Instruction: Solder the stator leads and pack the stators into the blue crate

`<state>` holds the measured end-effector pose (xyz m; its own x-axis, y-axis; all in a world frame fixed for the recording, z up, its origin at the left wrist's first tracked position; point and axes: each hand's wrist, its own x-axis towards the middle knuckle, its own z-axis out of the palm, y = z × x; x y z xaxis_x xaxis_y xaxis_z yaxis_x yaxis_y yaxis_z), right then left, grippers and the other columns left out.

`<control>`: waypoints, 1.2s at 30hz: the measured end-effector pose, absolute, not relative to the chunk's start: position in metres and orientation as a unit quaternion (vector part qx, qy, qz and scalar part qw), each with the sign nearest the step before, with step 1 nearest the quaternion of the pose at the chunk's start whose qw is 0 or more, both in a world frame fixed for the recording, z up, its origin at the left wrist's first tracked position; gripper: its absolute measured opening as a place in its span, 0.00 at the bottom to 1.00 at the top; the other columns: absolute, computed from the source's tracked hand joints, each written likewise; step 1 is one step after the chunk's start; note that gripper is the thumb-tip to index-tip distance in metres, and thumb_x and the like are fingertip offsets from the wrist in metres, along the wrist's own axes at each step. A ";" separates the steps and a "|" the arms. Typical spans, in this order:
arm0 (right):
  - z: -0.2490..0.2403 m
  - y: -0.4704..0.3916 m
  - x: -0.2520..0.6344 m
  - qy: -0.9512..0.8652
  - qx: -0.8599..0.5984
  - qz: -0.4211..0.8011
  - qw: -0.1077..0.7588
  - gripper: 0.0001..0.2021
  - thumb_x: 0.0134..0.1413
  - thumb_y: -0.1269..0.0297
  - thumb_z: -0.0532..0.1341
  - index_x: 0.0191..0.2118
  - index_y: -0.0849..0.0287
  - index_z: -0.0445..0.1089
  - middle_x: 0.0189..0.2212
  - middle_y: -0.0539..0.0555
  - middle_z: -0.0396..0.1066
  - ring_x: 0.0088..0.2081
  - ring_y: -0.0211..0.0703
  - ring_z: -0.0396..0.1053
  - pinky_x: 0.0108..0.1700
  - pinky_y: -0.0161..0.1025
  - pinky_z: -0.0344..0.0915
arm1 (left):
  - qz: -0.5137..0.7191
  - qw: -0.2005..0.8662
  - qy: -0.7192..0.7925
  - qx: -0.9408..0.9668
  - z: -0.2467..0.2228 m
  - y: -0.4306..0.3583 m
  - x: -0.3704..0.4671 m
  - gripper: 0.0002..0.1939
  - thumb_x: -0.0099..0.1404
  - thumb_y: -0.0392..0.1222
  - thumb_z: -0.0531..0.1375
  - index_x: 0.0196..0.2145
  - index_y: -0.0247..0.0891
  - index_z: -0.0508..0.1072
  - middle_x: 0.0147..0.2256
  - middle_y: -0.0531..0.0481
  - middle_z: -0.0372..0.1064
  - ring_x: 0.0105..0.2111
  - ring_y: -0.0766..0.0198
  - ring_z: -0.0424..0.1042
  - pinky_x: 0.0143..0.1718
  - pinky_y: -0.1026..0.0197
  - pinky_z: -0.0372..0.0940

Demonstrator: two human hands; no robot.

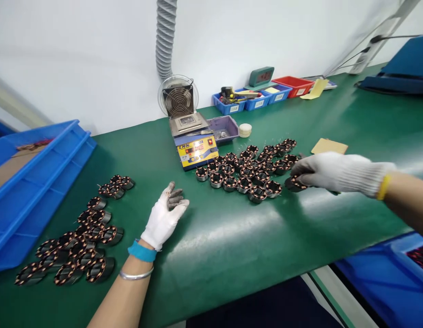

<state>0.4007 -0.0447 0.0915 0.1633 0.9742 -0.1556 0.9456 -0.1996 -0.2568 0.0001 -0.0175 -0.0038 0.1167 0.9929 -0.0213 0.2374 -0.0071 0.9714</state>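
Note:
My right hand (322, 172), in a white glove with dark fingertips, grips a motor stator (296, 183), a dark ring with copper windings. It is at the right end of a cluster of similar stators (247, 172) on the green table (211, 255). My left hand (165, 214), gloved too, hovers over the table left of that cluster, palm partly up, fingers apart and nothing in them. A second group of stators (78, 248) lies on the table to the left of my left arm.
A yellow-fronted soldering pot (197, 152) with a fan stands at the back under a grey hose (166, 36). Beside it are a purple tray (231, 125) and small blue bins (231, 108). A large blue crate (43, 182) is at left; another crate (378, 282) sits lower right.

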 end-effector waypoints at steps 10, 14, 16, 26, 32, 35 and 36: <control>0.045 -0.080 0.395 -0.589 -0.783 0.086 0.180 0.48 0.36 0.43 0.67 0.65 0.58 0.61 0.63 0.62 0.60 0.59 0.63 0.65 0.60 0.54 0.66 | 0.408 0.475 0.540 0.563 0.001 -0.023 0.000 0.47 0.52 0.54 0.68 0.64 0.33 0.57 0.53 0.35 0.71 0.43 0.54 0.76 0.53 0.46 0.70; 0.027 -0.073 0.385 -0.689 -0.717 -0.032 0.102 0.61 0.24 0.37 0.70 0.68 0.61 0.57 0.67 0.68 0.50 0.65 0.72 0.53 0.61 0.61 0.61 | 0.413 0.462 0.548 0.562 0.001 -0.023 0.001 0.47 0.51 0.56 0.68 0.63 0.35 0.59 0.53 0.36 0.71 0.47 0.52 0.75 0.53 0.46 0.70; 0.024 -0.064 0.380 -0.717 -0.690 -0.057 0.081 0.58 0.30 0.33 0.67 0.67 0.62 0.59 0.65 0.70 0.52 0.64 0.72 0.55 0.59 0.60 0.62 | 0.415 0.456 0.551 0.562 0.002 -0.023 0.002 0.48 0.50 0.57 0.68 0.63 0.34 0.59 0.53 0.36 0.71 0.47 0.52 0.75 0.52 0.47 0.70; 0.019 -0.058 0.377 -0.742 -0.654 -0.143 0.037 0.47 0.47 0.29 0.56 0.63 0.63 0.64 0.61 0.73 0.55 0.59 0.71 0.56 0.53 0.59 0.59 | 0.398 0.456 0.554 0.572 0.003 -0.022 0.001 0.47 0.48 0.55 0.68 0.62 0.32 0.59 0.53 0.34 0.70 0.46 0.52 0.74 0.49 0.50 0.71; 0.022 -0.064 0.364 -0.716 -0.688 -0.114 0.000 0.42 0.56 0.35 0.53 0.66 0.63 0.61 0.61 0.71 0.56 0.60 0.68 0.55 0.51 0.54 0.61 | 0.392 0.464 0.557 0.567 0.002 -0.022 -0.001 0.46 0.50 0.54 0.68 0.62 0.33 0.59 0.54 0.34 0.70 0.46 0.52 0.74 0.49 0.49 0.70; 0.022 -0.064 0.363 -0.716 -0.685 -0.131 0.001 0.42 0.55 0.35 0.53 0.64 0.64 0.63 0.61 0.73 0.56 0.59 0.69 0.55 0.53 0.59 0.58 | 0.389 0.466 0.559 0.564 0.002 -0.023 0.000 0.46 0.49 0.54 0.68 0.61 0.34 0.59 0.54 0.34 0.69 0.46 0.52 0.73 0.48 0.48 0.70; 0.022 -0.064 0.365 -0.718 -0.682 -0.138 0.003 0.42 0.55 0.34 0.53 0.64 0.64 0.63 0.61 0.73 0.56 0.60 0.70 0.55 0.54 0.61 0.57 | 0.388 0.466 0.560 0.564 0.002 -0.023 0.000 0.46 0.49 0.54 0.68 0.62 0.34 0.59 0.54 0.34 0.69 0.47 0.52 0.73 0.49 0.48 0.70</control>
